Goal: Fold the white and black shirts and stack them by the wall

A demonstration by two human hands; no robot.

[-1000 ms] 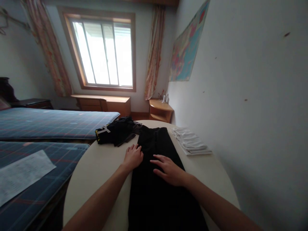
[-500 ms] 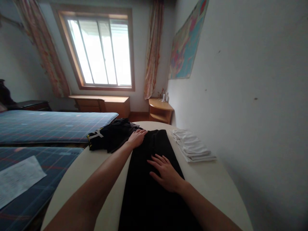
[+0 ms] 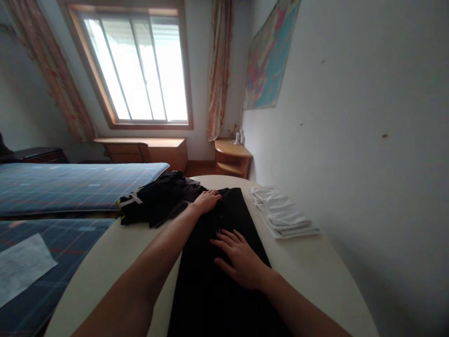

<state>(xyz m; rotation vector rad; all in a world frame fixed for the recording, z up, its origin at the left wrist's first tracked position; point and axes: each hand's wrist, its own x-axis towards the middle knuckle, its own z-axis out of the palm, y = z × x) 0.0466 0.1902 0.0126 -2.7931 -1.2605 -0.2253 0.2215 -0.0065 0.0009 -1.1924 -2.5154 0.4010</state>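
Observation:
A long black garment, which looks like trousers folded lengthwise, lies on the round cream table. My left hand rests near its far end, fingers stretched over the cloth by the left edge. Lower down, my right hand lies flat on the middle of the garment with its fingers spread. Beside my left hand is a rumpled heap of dark clothes with white and yellow trim. To the right of the garment sits a folded stack of white cloth.
Two plaid mattresses stand left of the table, with a sheet of paper on the nearer one. A wall runs along the right. A desk and a corner shelf are beyond.
My left hand has shifted a little to the right across the garment's far end. My right hand has slid slightly left and nearer. The view has tilted slightly.

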